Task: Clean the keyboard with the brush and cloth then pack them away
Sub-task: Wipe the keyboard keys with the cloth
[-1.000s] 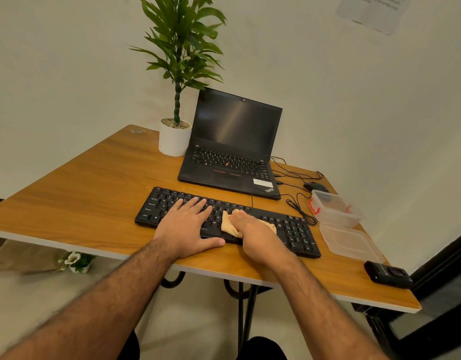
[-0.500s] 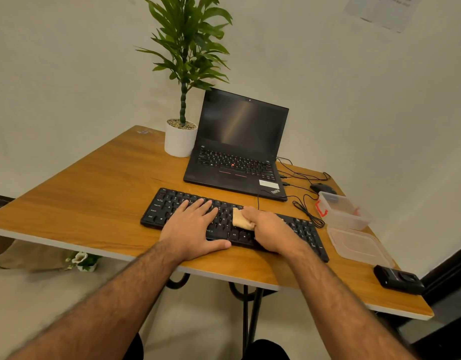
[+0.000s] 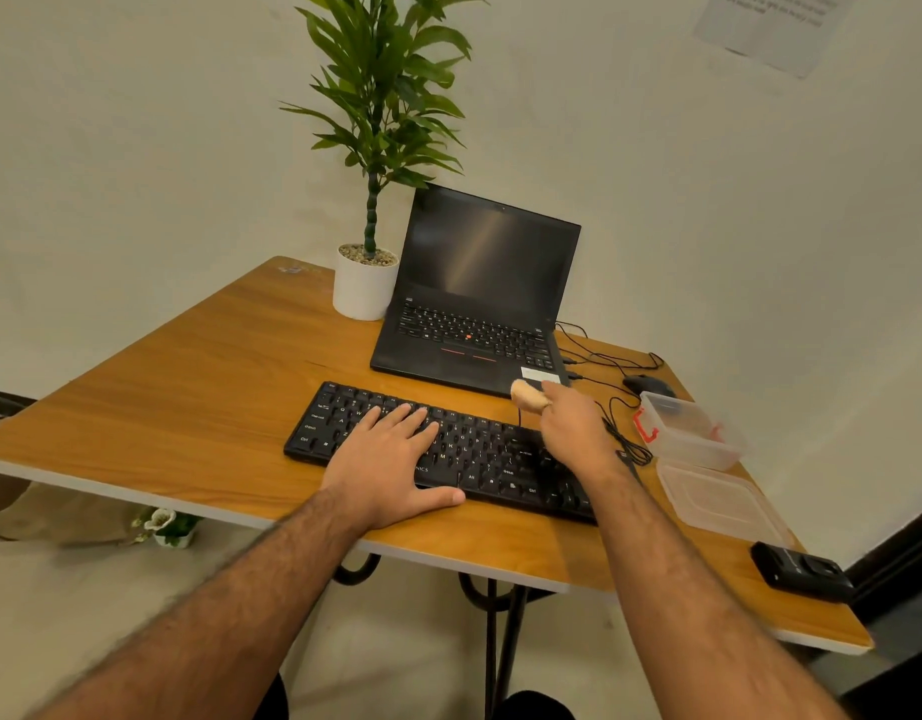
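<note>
A black keyboard (image 3: 479, 449) lies across the wooden table (image 3: 188, 387) in front of me. My left hand (image 3: 391, 459) rests flat on its left half, fingers straight, thumb on the table edge side. My right hand (image 3: 573, 428) is raised above the keyboard's right part and grips a small tan cloth (image 3: 526, 396), bunched between its fingers near the laptop's front corner. A clear plastic box (image 3: 692, 433) with a red clasp stands at the right, its lid (image 3: 718, 504) lying flat in front of it. No brush is plainly visible.
An open black laptop (image 3: 479, 304) sits behind the keyboard, a potted plant (image 3: 367, 283) to its left. Black cables (image 3: 620, 402) and a mouse (image 3: 648, 384) lie at the right. A small black device (image 3: 801, 571) rests near the table's right front edge.
My right hand has lifted the cloth off the keys and carried it up and to the right, toward the laptop's corner. My left hand stays on the keyboard.
</note>
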Action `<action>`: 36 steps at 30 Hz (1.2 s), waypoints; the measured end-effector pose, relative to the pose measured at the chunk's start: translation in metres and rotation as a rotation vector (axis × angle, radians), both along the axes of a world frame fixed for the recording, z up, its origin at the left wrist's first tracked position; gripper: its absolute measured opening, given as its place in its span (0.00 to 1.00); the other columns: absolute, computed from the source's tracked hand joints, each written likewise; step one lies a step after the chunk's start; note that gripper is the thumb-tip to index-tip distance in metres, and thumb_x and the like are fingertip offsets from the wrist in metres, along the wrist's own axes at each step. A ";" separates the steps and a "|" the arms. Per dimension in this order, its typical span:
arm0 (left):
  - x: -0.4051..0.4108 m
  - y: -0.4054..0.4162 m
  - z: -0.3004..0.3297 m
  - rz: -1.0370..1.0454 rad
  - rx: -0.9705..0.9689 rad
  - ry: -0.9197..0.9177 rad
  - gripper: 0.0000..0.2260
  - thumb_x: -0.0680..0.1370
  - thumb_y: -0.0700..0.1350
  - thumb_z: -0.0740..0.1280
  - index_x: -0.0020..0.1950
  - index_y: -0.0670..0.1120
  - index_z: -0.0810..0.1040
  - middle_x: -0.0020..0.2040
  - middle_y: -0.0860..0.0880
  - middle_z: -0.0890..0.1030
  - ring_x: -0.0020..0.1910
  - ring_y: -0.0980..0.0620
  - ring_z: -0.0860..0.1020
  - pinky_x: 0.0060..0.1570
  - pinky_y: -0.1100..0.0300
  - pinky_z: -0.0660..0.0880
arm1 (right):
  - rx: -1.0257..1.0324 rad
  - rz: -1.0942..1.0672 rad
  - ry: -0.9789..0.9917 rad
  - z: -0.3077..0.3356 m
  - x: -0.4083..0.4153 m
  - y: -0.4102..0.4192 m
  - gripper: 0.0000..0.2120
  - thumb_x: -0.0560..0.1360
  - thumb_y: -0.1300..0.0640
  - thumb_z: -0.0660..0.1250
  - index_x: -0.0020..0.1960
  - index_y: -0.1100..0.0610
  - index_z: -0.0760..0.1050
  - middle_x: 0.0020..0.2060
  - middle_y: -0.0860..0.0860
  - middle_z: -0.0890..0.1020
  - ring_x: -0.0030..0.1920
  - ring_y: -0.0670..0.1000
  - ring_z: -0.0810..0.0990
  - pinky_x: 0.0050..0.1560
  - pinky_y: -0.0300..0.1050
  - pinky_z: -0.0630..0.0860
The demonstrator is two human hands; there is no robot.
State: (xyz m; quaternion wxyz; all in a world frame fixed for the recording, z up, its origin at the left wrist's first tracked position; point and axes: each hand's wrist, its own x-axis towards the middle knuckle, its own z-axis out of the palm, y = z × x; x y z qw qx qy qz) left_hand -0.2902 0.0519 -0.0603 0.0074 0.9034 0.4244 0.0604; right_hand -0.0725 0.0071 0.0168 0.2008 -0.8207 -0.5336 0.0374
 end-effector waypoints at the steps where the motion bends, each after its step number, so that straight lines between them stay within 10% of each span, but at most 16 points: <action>1: 0.000 0.000 0.001 0.000 0.002 -0.001 0.48 0.70 0.80 0.47 0.82 0.52 0.52 0.82 0.50 0.50 0.81 0.51 0.47 0.79 0.48 0.43 | -0.065 0.009 -0.001 -0.006 -0.006 0.003 0.17 0.80 0.64 0.55 0.67 0.59 0.73 0.57 0.56 0.80 0.54 0.53 0.77 0.52 0.46 0.74; 5: 0.001 0.000 0.000 0.001 0.009 0.000 0.48 0.70 0.80 0.47 0.82 0.52 0.52 0.82 0.50 0.51 0.81 0.51 0.47 0.79 0.47 0.44 | -0.207 0.091 -0.165 -0.032 -0.028 0.011 0.13 0.80 0.61 0.55 0.58 0.61 0.77 0.55 0.55 0.80 0.54 0.54 0.76 0.58 0.51 0.72; 13: 0.001 0.003 -0.003 -0.005 0.017 -0.013 0.48 0.70 0.81 0.47 0.82 0.52 0.53 0.82 0.50 0.52 0.81 0.51 0.48 0.79 0.47 0.43 | -0.255 0.262 -0.014 -0.031 -0.022 0.010 0.23 0.82 0.62 0.52 0.75 0.49 0.66 0.68 0.54 0.73 0.63 0.54 0.74 0.62 0.47 0.73; 36: 0.001 0.001 -0.001 -0.005 0.012 -0.026 0.48 0.71 0.80 0.48 0.82 0.51 0.54 0.82 0.50 0.52 0.81 0.51 0.48 0.79 0.48 0.43 | -0.296 0.353 -0.092 -0.021 -0.026 0.018 0.26 0.80 0.65 0.54 0.75 0.47 0.65 0.71 0.50 0.72 0.67 0.53 0.72 0.67 0.48 0.69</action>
